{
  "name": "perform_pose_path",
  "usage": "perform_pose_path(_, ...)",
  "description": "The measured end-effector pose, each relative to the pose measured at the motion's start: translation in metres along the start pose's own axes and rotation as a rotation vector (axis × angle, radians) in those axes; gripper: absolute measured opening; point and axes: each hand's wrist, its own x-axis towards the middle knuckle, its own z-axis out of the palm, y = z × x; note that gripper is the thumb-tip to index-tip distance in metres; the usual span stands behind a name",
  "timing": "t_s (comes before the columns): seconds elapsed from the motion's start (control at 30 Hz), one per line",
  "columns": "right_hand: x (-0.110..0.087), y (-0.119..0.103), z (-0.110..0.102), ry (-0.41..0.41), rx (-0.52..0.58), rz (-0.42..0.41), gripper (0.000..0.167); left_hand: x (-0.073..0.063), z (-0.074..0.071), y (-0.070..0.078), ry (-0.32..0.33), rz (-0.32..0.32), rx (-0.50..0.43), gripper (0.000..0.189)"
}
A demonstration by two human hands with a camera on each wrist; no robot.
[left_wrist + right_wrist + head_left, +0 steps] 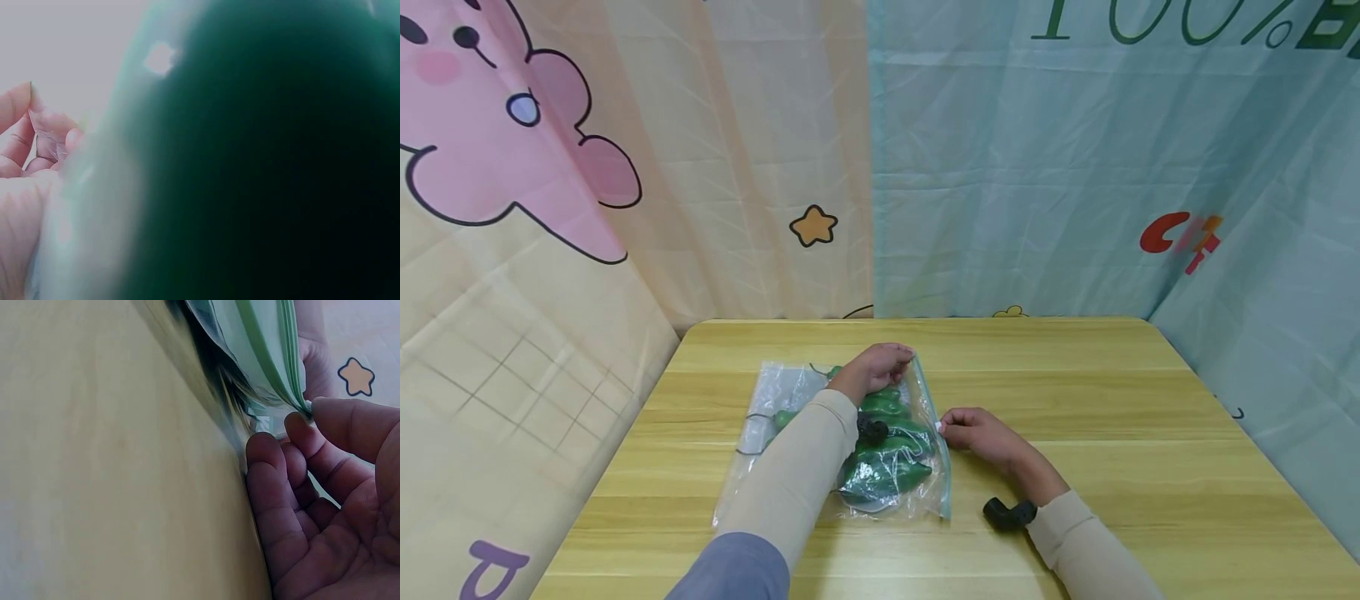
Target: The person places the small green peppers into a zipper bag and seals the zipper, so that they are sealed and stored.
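A clear zip bag [775,383] lies on the table with several glossy green, pepper-shaped things [887,458] inside, some with thin dark stems. In the head view my left hand [883,367] reaches over the bag and pinches the far end of its green-tinted zip edge [925,387]. Thumb and forefinger of my right hand [988,437] pinch a small white slider [938,426] on that edge, partway along. In the right wrist view the right hand [331,506] holds the zip strip [290,356] at the fingertips. Blurred green fills most of the left wrist view.
The light wooden table [1112,400] extends around the bag, widest on the right. Printed curtains [1000,167] stand behind it and at both sides. A black wrist camera [1009,514] sits by my right sleeve; another dark one [872,429] overlaps the bag.
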Motion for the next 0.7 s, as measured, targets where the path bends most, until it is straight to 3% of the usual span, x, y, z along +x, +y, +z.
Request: perform_pose_path(0.7,-0.0029,0.0041,0.0018,-0.005,-0.021,-0.004,0.022,-0.0002,-0.0014,-0.0003,-0.012,-0.003,-0.006,0.013)
